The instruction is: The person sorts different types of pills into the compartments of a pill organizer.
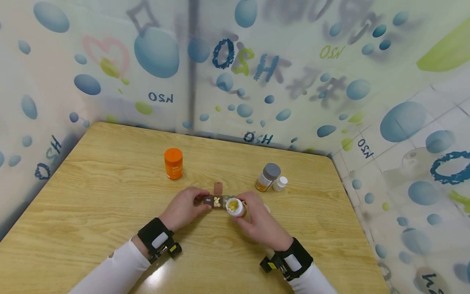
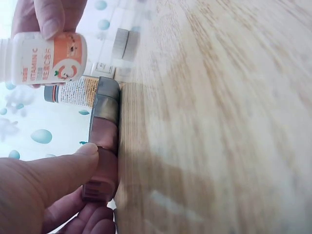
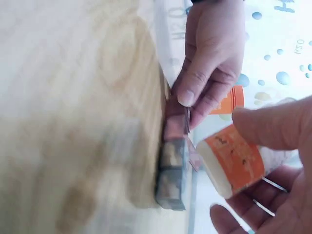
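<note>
Now the right hand (image 1: 260, 219) curls round a vitamin bottle (image 1: 235, 208); left of it, the left hand (image 1: 186, 208) pinches a pillbox (image 2: 106, 132).

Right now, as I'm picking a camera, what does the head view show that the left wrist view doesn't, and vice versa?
Only head: the orange jar and the pale tablets inside the pill organizer.

Only left wrist: the "VITAMIN C" print on the white vitamin bottle.

Both: the left grip on that organizer, the right grip on that bottle, and the gray-capped bottle.
</note>
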Motion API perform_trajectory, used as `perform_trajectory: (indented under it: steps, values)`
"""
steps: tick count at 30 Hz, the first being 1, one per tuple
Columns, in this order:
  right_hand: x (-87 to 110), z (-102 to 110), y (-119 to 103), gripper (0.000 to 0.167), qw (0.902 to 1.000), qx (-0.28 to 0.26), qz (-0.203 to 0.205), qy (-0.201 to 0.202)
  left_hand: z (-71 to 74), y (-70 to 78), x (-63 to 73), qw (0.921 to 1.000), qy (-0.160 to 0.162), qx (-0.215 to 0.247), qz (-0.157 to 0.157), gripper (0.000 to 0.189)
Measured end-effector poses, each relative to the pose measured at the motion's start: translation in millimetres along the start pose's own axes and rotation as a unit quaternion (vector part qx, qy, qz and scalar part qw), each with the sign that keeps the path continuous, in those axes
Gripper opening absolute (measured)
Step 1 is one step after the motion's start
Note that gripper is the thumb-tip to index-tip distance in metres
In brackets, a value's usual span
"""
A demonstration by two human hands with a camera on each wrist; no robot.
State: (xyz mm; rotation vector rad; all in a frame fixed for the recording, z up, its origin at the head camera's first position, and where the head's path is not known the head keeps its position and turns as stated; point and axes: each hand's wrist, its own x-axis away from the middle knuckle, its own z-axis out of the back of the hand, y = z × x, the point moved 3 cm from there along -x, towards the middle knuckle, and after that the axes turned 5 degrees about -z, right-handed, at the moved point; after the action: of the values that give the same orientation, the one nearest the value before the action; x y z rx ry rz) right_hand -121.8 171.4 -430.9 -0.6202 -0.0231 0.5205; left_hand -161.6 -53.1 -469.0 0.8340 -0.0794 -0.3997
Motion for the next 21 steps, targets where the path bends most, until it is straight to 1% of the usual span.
perform_trajectory:
  steps: [2,4,8,12,15,19,21]
  values:
    - [2.9,-3,-1,0.049,0.9998,-0.01,0.012,-0.011,0.2,0.0,0.3,1.0,0.001,0.0,-0.001,0.039]
    - [5.4,-8,-2,0.048,0.9989,-0.032,0.013,-0.03,0.3,0.2,0.2,1.0,0.002,0.0,0.0,0.04]
    - [9.5,-19,-4,0.045,0.9952,-0.072,-0.002,-0.066,0.3,0.7,-0.2,1.0,0.003,-0.001,0.001,0.039]
    - [13.4,-30,-5,0.045,0.9925,-0.077,-0.018,-0.093,-0.2,0.8,-0.6,1.0,0.006,-0.007,-0.001,0.039]
    - [15.3,-36,-5,0.044,0.9915,-0.075,-0.025,-0.103,-0.7,0.7,-0.7,0.9999,0.008,-0.011,-0.005,0.039]
    - [16.5,-39,-7,0.043,0.9921,-0.071,-0.026,-0.1,-1.0,0.9,-0.7,0.9999,0.011,-0.008,-0.009,0.04]
    - [17.3,-37,-7,0.047,0.9928,-0.065,-0.025,-0.097,-1.3,0.6,-0.5,0.9999,0.013,-0.007,-0.009,0.04]
